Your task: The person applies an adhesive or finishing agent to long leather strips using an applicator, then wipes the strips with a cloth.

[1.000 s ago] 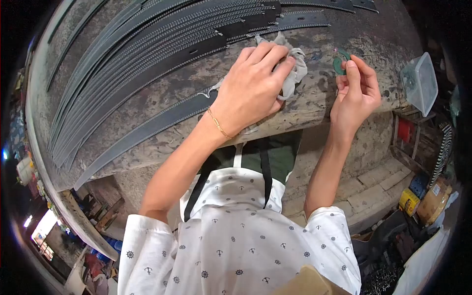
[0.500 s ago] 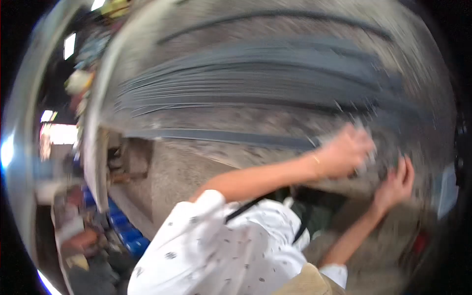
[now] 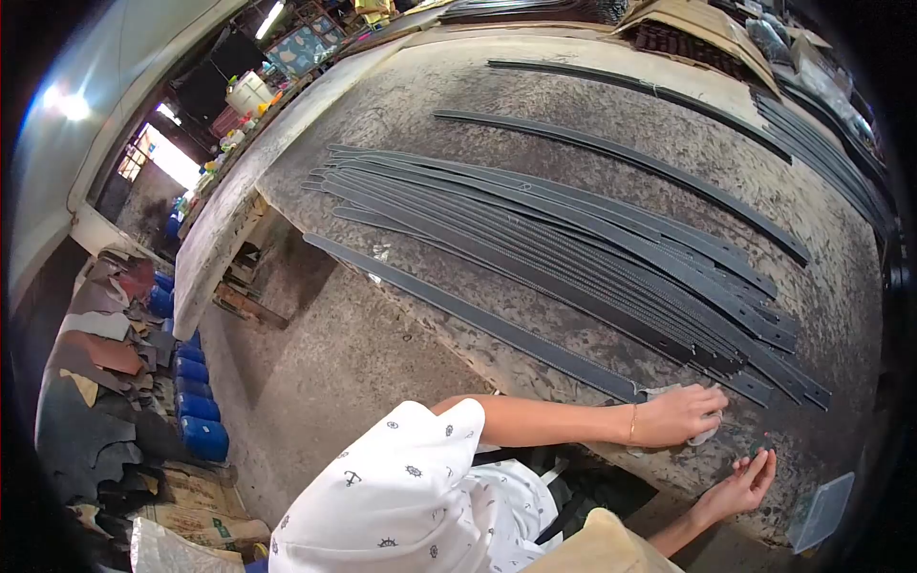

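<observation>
My left hand (image 3: pixel 676 416), with a thin bracelet at the wrist, is closed round a pale grey cloth (image 3: pixel 705 435) on the worktable (image 3: pixel 564 368). Beside it is the near end of a single dark strap (image 3: pixel 478 322) with stitched edges, lying along the table's front edge. Fingers of my right hand (image 3: pixel 743 489) are pinched at the table edge, lower right, on something small and dark with a reddish spot, too small to name. Beyond my hands lies a fanned pile of dark stitched straps (image 3: pixel 544 244), some with holes at their ends.
More straps (image 3: pixel 630 158) lie farther back. A clear plastic container (image 3: pixel 823 513) is at the right edge, and an open cardboard box (image 3: pixel 702 38) at the back. Blue drums (image 3: pixel 203 437) and leather scraps (image 3: pixel 115 353) stand or lie at the left.
The view has turned and sharpened from a blur, bringing in the table's far side. Both hands now appear lower in the picture; the left still has the cloth.
</observation>
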`<state>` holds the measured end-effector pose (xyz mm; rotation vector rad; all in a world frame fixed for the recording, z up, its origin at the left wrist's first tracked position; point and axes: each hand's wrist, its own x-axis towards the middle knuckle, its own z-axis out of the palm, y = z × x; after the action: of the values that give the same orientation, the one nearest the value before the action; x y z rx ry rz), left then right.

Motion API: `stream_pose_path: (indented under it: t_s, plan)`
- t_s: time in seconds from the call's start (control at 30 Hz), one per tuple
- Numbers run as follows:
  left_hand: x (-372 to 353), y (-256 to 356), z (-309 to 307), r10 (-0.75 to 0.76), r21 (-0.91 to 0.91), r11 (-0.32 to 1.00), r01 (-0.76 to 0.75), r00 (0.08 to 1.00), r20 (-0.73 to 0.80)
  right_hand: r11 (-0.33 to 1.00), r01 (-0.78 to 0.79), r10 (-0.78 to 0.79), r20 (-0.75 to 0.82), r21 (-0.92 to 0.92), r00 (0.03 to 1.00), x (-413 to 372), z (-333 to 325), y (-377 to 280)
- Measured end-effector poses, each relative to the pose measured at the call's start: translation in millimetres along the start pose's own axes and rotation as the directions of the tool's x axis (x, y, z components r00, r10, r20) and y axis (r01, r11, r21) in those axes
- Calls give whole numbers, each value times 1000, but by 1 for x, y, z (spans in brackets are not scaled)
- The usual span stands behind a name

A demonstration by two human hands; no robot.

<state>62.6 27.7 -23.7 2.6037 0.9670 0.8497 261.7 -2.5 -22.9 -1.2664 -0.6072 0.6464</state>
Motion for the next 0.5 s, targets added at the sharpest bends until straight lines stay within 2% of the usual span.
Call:
stream_pose_path:
  t_s: [0.1, 0.13, 0.23, 0.33, 0.4, 0.43, 0.5]
  plan:
    - [-13, 20, -28, -16, 63, 998, 16, 1000, 4, 1000, 14, -14, 19, 12, 1000, 1, -5, -4]
    - [-21, 18, -23, -60, 94, 994, 54, 996, 67, 999, 0, -2, 31, 39, 1000, 3, -8, -2]
    - [-31, 18, -31, -67, 117, 992, 58, 995, 74, 996, -28, 24, 54, 79, 998, 1, -12, -6]
    - [-34, 13, -37, -69, 47, 997, 65, 994, 87, 984, -67, 51, 98, 166, 994, 6, -23, -1]
    - [-35, 10, -42, -78, -8, 997, 79, 992, 102, 963, -63, -8, 260, 264, 966, 12, -36, 4]
    - [-35, 8, -43, -71, -14, 997, 73, 992, 103, 964, -57, -11, 253, 261, 967, 12, -44, 3]
    - [-37, 5, -41, -46, 43, 998, 41, 991, 124, 991, -4, -21, 194, 131, 981, 11, -64, -4]
